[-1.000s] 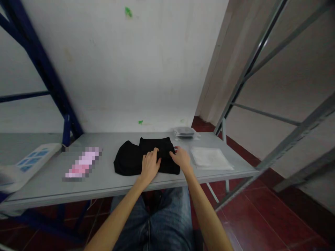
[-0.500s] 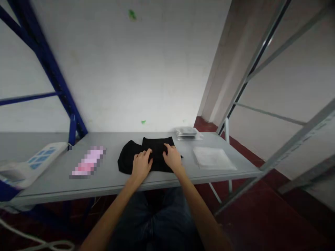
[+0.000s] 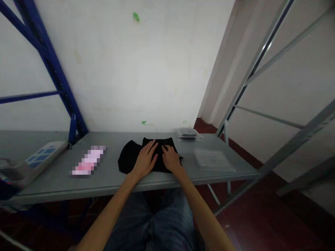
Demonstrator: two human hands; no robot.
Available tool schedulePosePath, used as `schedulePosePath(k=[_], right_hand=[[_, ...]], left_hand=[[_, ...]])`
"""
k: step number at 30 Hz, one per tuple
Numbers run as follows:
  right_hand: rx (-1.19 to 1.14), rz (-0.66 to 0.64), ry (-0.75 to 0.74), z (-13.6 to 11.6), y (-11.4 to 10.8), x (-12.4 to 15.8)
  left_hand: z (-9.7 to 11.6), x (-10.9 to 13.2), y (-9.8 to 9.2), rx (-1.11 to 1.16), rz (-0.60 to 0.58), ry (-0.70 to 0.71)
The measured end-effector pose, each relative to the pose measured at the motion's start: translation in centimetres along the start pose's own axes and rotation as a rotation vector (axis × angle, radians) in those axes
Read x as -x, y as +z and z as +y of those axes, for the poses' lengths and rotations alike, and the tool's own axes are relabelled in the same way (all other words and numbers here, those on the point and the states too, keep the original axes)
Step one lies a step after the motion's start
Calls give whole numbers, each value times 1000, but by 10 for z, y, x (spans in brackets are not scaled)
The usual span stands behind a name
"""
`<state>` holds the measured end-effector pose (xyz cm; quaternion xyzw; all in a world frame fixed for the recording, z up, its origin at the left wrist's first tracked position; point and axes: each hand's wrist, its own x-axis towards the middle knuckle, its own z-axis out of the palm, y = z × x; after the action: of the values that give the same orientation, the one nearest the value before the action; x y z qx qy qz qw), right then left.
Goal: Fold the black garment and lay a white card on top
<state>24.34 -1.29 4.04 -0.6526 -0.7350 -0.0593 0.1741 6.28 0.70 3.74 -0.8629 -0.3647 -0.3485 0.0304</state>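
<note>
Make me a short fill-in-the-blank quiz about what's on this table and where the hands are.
1. Both hands, left hand and right hand, rest flat on a folded ____ garment.
2. The clear flat bag lies to the garment's ____.
3. The shelf post at left is ____.

Missing words: black; right; blue

Matt black cloth garment (image 3: 131,158), smooth grey metal table (image 3: 110,179), glossy clear plastic bags (image 3: 212,159)

Bare forearms, no sleeves; blue denim jeans (image 3: 154,223) below.
</note>
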Motion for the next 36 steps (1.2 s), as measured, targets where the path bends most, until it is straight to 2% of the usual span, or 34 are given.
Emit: schedulePosePath(k=[5,9,12,16,18,21,23,29,36], right_hand=[[-8,-10,-3,1,4,0],[-13,-4,51,15,-16,9],[67,-39,204,44,-45,29],[204,-176,468,101,-77,64],[230,-223,575,124,-82,77],[168,-312,577,142,-80,82],[143,-339,552,142,-75,79],[203,-312,544,121,-71,71],[219,-328,457,115,-66,72]], left_hand=[[-11,-13,24,-25,-178,39],[-16,-4,37,-19,-181,12],[-15,0,36,-8,-159,11],[-13,-1,31,-7,-179,23],[-14,-2,31,-14,-179,27],[-16,-3,35,-32,-153,11],[-18,-4,38,-47,-144,3],[-16,-12,41,-58,-112,-20],[-13,-4,33,-34,-81,-32]])
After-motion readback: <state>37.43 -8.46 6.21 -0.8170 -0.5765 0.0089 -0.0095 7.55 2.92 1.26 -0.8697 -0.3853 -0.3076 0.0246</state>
